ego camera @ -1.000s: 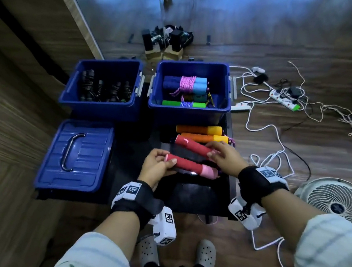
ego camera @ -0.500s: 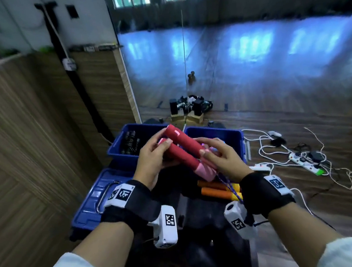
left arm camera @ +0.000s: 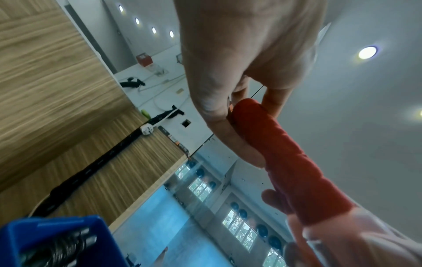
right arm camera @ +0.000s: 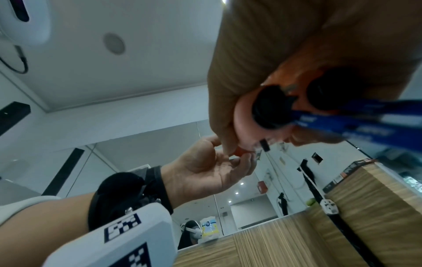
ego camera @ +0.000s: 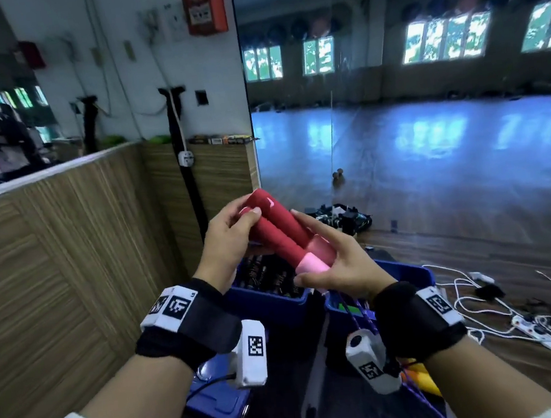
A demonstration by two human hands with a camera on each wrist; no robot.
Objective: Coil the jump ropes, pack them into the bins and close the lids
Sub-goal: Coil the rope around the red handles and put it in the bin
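Two red jump-rope handles [ego camera: 282,234] with pink ends lie side by side, raised at chest height. My left hand [ego camera: 232,236] pinches their upper red ends [left arm camera: 262,130]. My right hand [ego camera: 337,268] curls round the pink ends [right arm camera: 248,126]. A purple-blue rope [ego camera: 364,319] hangs from them past my right wrist; it shows blue in the right wrist view [right arm camera: 356,126]. Below stand two open blue bins: the left bin [ego camera: 271,303] holds black handles [left arm camera: 63,251], the right bin [ego camera: 408,272] is mostly hidden behind my right hand.
A blue lid [ego camera: 216,396] lies under my left wrist on the black table [ego camera: 344,407]. Orange-yellow handles [ego camera: 420,379] lie by my right forearm. White cables and a power strip [ego camera: 550,340] sprawl on the floor at right. A wood-panelled wall [ego camera: 68,267] stands to the left.
Both hands have lifted the red handles from the table up to chest height, and the head view has tilted upward toward the room.
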